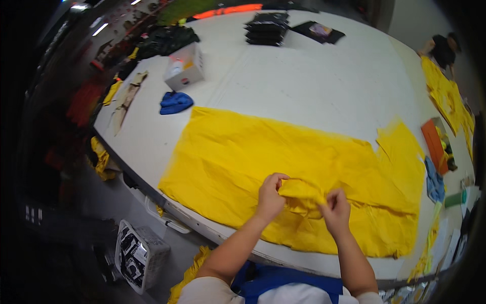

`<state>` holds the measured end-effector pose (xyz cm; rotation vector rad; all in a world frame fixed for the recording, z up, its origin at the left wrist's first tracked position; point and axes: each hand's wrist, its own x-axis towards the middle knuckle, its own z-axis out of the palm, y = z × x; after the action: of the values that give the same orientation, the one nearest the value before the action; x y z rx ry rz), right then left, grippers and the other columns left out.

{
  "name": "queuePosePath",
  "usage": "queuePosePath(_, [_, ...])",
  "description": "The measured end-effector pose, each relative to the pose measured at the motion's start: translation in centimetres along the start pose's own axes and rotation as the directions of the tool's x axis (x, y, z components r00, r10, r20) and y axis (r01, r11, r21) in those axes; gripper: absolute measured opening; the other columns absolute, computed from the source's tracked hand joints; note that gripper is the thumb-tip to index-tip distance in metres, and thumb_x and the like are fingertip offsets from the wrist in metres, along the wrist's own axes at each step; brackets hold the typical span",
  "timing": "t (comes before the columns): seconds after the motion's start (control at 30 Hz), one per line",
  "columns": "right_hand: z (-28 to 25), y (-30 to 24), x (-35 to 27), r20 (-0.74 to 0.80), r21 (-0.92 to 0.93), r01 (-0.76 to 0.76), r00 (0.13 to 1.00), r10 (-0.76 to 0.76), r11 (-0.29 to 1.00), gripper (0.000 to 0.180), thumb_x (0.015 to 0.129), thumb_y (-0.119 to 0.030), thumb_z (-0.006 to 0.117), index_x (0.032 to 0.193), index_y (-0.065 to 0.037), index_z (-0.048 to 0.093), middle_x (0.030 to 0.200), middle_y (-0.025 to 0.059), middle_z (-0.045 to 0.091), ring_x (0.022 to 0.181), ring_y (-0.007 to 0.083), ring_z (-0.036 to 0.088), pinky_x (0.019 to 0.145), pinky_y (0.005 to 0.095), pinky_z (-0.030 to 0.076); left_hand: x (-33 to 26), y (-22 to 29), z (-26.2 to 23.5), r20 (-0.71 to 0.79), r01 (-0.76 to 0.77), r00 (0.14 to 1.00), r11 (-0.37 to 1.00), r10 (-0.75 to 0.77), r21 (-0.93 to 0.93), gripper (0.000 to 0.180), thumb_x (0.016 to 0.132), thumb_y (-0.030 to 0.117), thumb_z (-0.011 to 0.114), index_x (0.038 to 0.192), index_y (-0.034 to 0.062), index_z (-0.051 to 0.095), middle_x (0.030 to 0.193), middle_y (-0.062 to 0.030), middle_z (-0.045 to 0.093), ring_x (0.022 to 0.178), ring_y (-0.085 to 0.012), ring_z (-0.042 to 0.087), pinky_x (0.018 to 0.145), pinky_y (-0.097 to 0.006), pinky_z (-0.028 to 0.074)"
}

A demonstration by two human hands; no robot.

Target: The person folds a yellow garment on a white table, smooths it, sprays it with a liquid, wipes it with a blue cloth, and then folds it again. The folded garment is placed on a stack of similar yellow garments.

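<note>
A wide white desk fills the workroom. At its left lie a blue cloth and a white box; black folded stacks sit farther back. Yellow fabric spreads along the near edge, where the left hand and right hand each have their grip pinched shut on a raised fold.

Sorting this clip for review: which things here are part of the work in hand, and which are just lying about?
In hand:
left hand and right hand, both pinching a raised fold
yellow cloth

Lying about:
blue rag
white box
stack of black garments
orange board
white basket
</note>
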<state>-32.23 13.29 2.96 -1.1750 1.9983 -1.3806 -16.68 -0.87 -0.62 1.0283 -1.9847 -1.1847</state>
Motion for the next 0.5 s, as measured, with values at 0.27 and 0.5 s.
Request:
queuePosePath(0.27, [-1.1,-3.8,3.8,0.014,0.560,-0.150,0.985,0.171,0.815,0.026,0.079,0.010,0.053,0.103,-0.001,0.052,0.094,0.0021,0.050,0.072,0.0022,0.052,0.060,0.0144,0.039,1.1,8.1,-1.4,0.030,-0.343,0.939,0.926,0.343,0.158,0.029,0.080,0.002,0.065,0.109,0.0035,0.060,0.095,-0.0075,0.054,0.076,-0.0123,0.054,0.064,-0.022,0.044])
queuePosePath(0.5, [-1.1,-3.1,4.5,0.115,0.620,-0.228,0.973,0.200,0.751,0.034,0.079,0.011,0.053,0.110,0.000,0.051,0.102,0.0050,0.051,0.079,0.0050,0.055,0.066,0.0167,0.042,2.9,8.5,-1.0,0.165,-0.095,0.981,0.993,0.105,-0.072,0.015,0.086,0.005,0.062,0.100,-0.0004,0.064,0.082,-0.0084,0.062,0.067,-0.0148,0.057,0.060,-0.024,0.045])
